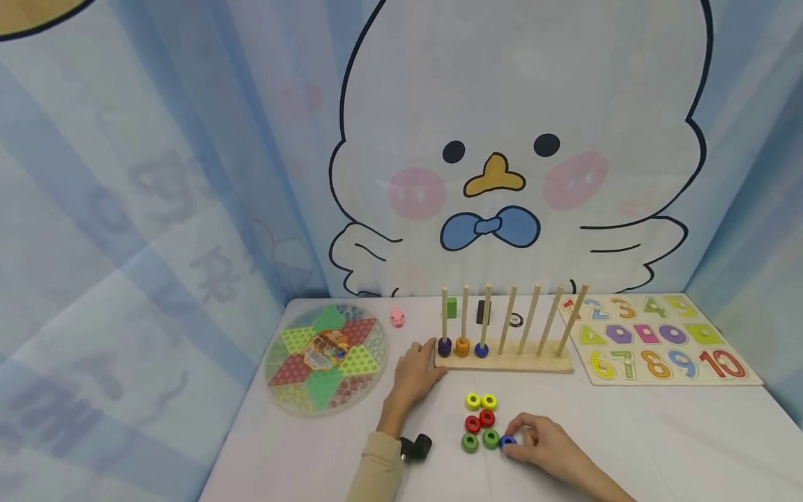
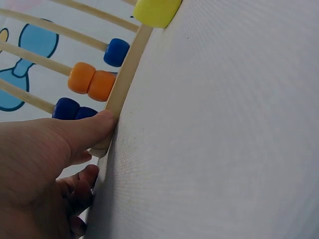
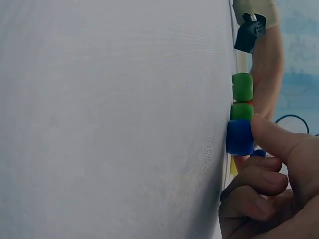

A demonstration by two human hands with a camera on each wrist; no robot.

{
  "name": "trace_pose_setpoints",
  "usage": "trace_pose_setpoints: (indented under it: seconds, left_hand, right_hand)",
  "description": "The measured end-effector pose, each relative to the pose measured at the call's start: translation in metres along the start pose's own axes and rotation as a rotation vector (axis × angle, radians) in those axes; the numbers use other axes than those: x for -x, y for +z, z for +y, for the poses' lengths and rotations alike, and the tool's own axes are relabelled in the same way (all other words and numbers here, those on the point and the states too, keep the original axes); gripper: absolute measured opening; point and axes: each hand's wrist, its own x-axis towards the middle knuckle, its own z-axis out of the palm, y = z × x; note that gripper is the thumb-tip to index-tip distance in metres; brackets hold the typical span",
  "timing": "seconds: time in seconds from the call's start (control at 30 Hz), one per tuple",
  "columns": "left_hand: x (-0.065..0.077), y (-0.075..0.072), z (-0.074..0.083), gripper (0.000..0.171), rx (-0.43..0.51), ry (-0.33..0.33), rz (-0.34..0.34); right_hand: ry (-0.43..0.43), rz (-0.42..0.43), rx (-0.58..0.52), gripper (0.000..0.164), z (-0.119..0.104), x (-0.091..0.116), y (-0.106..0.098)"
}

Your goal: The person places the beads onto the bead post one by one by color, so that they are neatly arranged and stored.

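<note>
Right grip [image 1: 544, 446]: pinching blue bead [image 1: 507, 440], lower centre of head view | Left grip [image 1: 414, 373]: holding left end of peg rack [image 1: 511, 362], above it | Handling, judged: bead light, hard, smooth, liable to roll; grasp by rounded sides, hole clear.

The 2 wrist views look comparatively dim.

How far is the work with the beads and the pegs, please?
Done: the wooden peg rack carries two dark blue beads, two orange beads and one blue bead on three pegs. In hand: the right hand pinches a loose blue bead, while the left hand holds the rack's end. Seemingly left: two yellow beads, two red beads, two green beads, with four pegs bare.
</note>
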Motion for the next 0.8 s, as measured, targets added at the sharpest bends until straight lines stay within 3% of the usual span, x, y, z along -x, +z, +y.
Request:
trace_pose_setpoints:
  seconds: [0.17, 0.27, 0.47, 0.57, 0.67, 0.8]
  left_hand:
    - [0.000, 0.001, 0.000, 0.067, 0.007, 0.006, 0.007]
    - [0.000, 0.001, -0.001, 0.068, 0.003, 0.005, 0.007]
    - [0.001, 0.001, -0.003, 0.067, 0.014, -0.006, 0.012]
    - [0.001, 0.003, -0.003, 0.067, 0.025, 0.000, 0.001]
    - [0.001, 0.005, -0.003, 0.067, 0.023, -0.003, 0.000]
    - [0.000, 0.003, -0.001, 0.066, 0.014, 0.009, 0.013]
  right_hand:
    - [0.013, 0.185, 0.234, 0.028, -0.023, 0.002, -0.002]
    - [-0.021, 0.333, 0.286, 0.026, -0.050, -0.004, -0.015]
    - [-0.300, 0.657, 0.325, 0.031, -0.111, -0.037, -0.066]
    - [-0.393, 0.778, 0.345, 0.030, -0.133, -0.057, -0.089]
    - [-0.414, 0.801, 0.360, 0.033, -0.145, -0.075, -0.100]
    - [-0.361, 0.737, 0.390, 0.038, -0.147, -0.091, -0.100]
